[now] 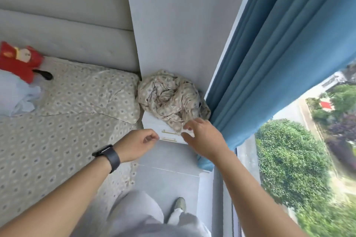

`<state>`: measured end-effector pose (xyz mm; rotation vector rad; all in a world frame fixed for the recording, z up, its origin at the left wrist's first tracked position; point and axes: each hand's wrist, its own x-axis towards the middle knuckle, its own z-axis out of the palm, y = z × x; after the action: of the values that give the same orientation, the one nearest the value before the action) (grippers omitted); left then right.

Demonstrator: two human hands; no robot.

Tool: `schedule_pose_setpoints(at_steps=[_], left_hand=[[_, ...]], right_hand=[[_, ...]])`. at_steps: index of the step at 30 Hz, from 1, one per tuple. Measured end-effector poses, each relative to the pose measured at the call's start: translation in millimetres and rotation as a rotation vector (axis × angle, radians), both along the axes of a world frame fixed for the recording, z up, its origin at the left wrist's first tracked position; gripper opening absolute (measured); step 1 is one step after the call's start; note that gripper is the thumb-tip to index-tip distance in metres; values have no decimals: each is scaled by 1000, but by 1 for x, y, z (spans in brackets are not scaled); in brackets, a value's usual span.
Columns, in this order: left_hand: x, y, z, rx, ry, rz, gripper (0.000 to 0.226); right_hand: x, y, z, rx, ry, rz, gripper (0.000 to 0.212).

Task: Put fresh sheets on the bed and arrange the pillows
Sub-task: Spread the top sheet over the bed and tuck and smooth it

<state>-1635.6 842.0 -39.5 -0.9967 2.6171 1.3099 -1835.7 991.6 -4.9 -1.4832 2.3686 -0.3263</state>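
Note:
A crumpled beige patterned sheet (171, 96) lies bundled on a white nightstand (154, 123) beside the bed. My right hand (204, 136) reaches toward the bundle's near edge with fingers spread, just short of the cloth. My left hand (138, 143), a dark watch on its wrist, hovers in front of the nightstand drawers with fingers loosely curled and nothing in them. The bed (48, 140) at left wears a sheet of the same pattern, and a matching pillow (92, 92) lies at its head.
A padded grey headboard (67, 25) stands behind the bed. A red plush toy (19, 61) and a pale blue cloth (13, 94) sit at far left. A blue curtain (279, 54) hangs right of the nightstand beside a window. My legs stand on the narrow floor strip.

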Motion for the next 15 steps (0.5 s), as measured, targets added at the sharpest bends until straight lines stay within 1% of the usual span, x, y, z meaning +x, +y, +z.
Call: schedule_pose_setpoints(at_steps=[4,7,9,11,13,15], left_hand=[[-27,-64,-14,56,41,149,15],[-54,-112,-32,181,26,198,19],[-73,-142,-45,252,-8,203,25],[-90,-170,-57,274,-45,181,27],[-109,-195,-63,298,-69,164,27],[-128,-217,-71,361,-101,177,27]], right_hand=[[-43,-92,-10,49,-46,104,29],[-74,-163,-32,97,-111,95,29],[-96,-198,-59,137,-163,25,29],[-118,-230,-87,222,-238,-84,32],[-138,-254,-110,310,-308,-188,37],[-158,-276,-129,332,-341,-259,43]])
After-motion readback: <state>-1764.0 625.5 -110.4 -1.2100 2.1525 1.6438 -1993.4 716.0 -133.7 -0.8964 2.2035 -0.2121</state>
